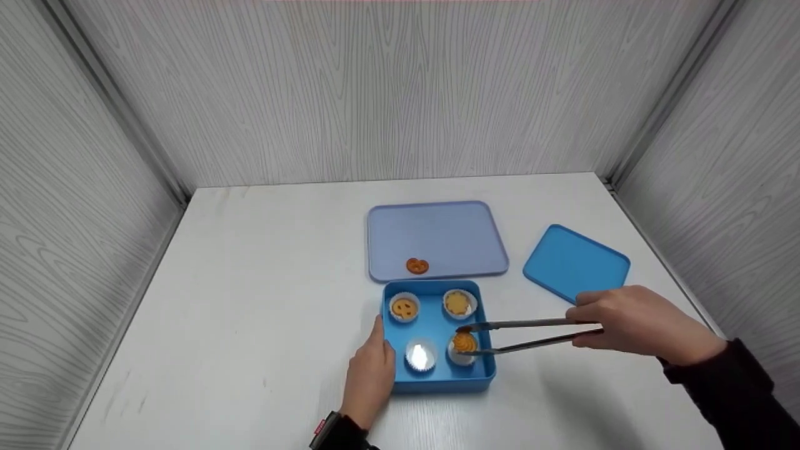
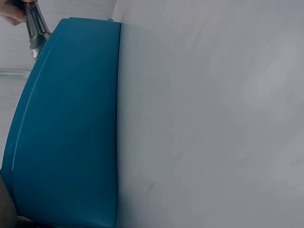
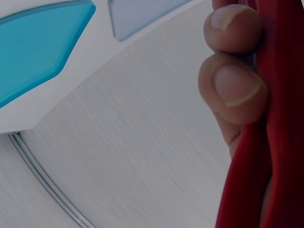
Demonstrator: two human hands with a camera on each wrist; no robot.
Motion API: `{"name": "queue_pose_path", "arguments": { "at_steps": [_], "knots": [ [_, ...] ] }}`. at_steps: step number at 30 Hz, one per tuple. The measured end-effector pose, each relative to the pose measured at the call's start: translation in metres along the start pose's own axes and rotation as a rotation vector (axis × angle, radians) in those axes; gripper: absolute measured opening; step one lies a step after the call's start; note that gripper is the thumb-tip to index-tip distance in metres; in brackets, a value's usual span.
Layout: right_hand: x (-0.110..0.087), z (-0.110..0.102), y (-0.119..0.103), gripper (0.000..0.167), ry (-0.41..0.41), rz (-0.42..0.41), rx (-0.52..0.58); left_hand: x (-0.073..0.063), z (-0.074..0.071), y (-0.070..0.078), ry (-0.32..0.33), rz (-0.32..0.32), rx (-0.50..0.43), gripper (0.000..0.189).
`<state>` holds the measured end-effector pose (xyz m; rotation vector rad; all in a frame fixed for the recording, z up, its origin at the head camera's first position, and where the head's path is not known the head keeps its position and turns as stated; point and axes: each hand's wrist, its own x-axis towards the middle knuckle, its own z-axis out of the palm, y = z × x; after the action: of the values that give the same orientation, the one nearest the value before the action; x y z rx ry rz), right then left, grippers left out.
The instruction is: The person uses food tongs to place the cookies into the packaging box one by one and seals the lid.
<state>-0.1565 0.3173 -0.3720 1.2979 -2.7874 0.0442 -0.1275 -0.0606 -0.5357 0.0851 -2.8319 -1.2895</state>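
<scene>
My right hand [image 1: 637,322] grips a pair of metal tongs [image 1: 531,344]; red handles [image 3: 285,114] show beside its fingers in the right wrist view. Inside the blue box [image 1: 431,386], the tong tips sit on both sides of a swirled orange cookie [image 1: 464,341], over a white paper cup at the near right. My left hand [image 1: 370,375] rests along the box's left wall, its index finger extended. A button-like cookie [image 1: 404,308] and a flower-shaped cookie [image 1: 457,303] lie in cups at the back. The near-left paper cup [image 1: 420,355] holds no cookie.
Behind the box lies a pale lilac tray [image 1: 437,234] with a small brown pretzel [image 1: 417,266] near its front edge. A flat blue lid [image 1: 576,262] is at the right, close to my right hand. Grey wood-grain panels [image 1: 387,87] border the white table [image 1: 250,300].
</scene>
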Motion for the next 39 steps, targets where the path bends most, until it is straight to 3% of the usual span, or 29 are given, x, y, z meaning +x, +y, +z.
{"name": "queue_pose_path", "arguments": {
  "at_steps": [16,30,36,39],
  "knots": [
    [0.0059,0.001,-0.0032,0.027,-0.012,-0.002,0.003,-0.001,0.001,-0.0008,0.036,0.04,0.011,0.05],
    [0.0056,0.0009,-0.0036,0.026,-0.025,0.011,-0.001,0.0013,0.0008,0.0012,-0.003,-0.017,-0.017,0.052],
    [0.0041,0.0036,-0.0016,0.024,0.0,0.001,0.007,0.0007,0.0001,0.0016,-0.014,-0.033,-0.019,0.052],
    [0.0033,0.0052,-0.0002,0.028,0.055,-0.023,0.002,0.0004,0.0003,0.0006,-0.002,-0.011,0.002,0.052]
  ]
}}
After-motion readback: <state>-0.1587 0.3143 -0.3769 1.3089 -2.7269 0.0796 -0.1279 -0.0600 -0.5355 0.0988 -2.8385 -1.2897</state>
